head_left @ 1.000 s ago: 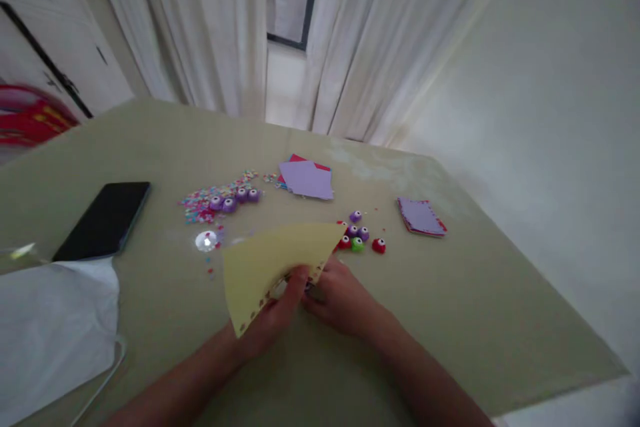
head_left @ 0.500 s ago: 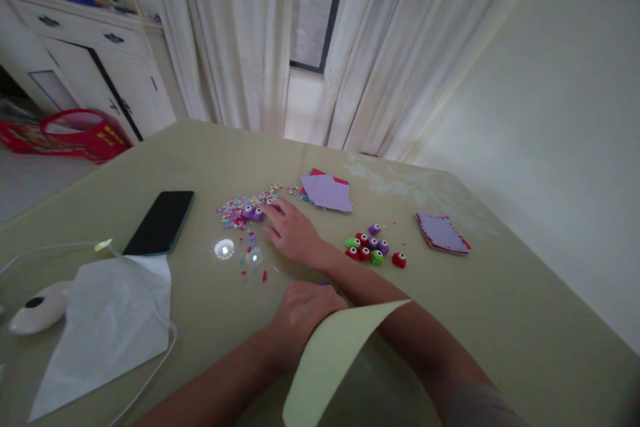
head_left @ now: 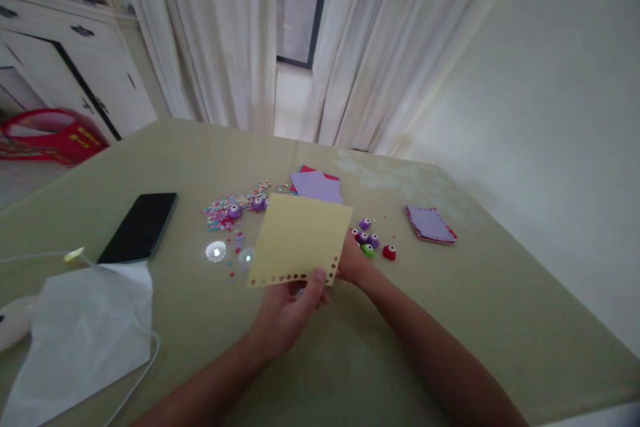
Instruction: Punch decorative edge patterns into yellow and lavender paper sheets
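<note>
A yellow square of paper is held up over the table, with small shaped holes along its near edge and up part of its right edge. My left hand grips the near edge, thumb on top and fingers underneath. My right hand is at the paper's right side, its fingers hidden behind the sheet, so what it holds does not show. Just beyond it are several red, green and purple eye-shaped craft punches. More purple punches lie beside a heap of confetti, left of the paper.
Behind the yellow sheet lies a stack of purple and red paper. Another stack with a punched border is at the right. On the left are a black phone, a white sheet and a white cable.
My right hand has drawn back from the purple punches by the confetti to the paper's right side. The yellow paper has been raised and turned, its broad face now showing.
</note>
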Available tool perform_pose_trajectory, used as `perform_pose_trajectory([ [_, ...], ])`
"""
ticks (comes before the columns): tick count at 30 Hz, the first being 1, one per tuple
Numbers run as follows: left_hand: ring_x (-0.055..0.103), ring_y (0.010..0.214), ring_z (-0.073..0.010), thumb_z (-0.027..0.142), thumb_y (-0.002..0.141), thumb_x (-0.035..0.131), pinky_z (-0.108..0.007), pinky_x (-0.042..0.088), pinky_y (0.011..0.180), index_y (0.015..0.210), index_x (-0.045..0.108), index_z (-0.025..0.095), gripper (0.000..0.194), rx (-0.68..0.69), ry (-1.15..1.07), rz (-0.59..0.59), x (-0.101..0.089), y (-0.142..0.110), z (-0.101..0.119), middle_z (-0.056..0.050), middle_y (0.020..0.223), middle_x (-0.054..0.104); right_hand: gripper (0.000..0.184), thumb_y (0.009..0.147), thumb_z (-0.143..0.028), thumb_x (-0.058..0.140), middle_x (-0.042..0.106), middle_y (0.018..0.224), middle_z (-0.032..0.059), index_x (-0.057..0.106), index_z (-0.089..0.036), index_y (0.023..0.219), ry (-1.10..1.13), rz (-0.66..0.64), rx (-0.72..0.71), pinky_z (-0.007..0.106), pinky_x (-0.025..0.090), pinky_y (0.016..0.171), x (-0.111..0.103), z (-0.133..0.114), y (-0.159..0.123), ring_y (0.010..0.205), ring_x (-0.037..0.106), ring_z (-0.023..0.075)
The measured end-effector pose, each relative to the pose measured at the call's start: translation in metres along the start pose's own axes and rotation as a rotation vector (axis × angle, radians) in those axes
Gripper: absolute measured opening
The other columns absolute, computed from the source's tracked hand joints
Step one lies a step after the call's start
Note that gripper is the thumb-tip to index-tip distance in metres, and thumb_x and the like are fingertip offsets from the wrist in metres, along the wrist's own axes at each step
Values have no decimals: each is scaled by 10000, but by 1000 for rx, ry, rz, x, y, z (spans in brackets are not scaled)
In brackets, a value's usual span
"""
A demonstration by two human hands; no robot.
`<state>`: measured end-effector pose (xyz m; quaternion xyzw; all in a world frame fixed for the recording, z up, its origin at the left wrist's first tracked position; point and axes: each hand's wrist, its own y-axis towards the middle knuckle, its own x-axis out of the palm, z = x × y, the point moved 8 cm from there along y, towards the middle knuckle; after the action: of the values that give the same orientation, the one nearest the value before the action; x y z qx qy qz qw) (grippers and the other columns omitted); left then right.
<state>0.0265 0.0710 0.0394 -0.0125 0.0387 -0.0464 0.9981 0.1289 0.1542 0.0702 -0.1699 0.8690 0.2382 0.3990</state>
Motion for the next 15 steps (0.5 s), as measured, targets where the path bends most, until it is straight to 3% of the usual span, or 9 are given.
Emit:
perform_pose_trajectory([
  [3,727,655,-229,632,909,639,-331,603,650,816,782,213,452,-21,-123,-3,1,4,0,-54,695,780,307,946,-413,689,746,1076,83,737,-207,1168,411,86,221,327,572,739,-25,30,-45,837,692,202],
  [7,756,734,-265,639,917,606,-368,615,718,727,768,226,483,-79,-16,14,-5,7,-12,-74,731,797,394,768,-393,915,767,1026,48,732,-227,1075,891,182,492,326,580,844,-25,49,-90,931,719,199],
  [11,762,767,-285,597,952,558,-386,611,744,676,763,251,487,-29,178,-4,-8,8,-19,-71,746,800,529,551,-293,1035,746,913,3,698,-217,953,1064,193,553,272,573,719,-13,42,-93,802,695,162],
  [15,759,742,-286,547,969,557,-400,628,766,676,765,279,449,101,306,3,-9,9,-15,-41,725,798,539,528,-259,1040,712,830,-22,670,-208,916,1157,194,580,250,553,686,-4,36,-89,739,661,136],
])
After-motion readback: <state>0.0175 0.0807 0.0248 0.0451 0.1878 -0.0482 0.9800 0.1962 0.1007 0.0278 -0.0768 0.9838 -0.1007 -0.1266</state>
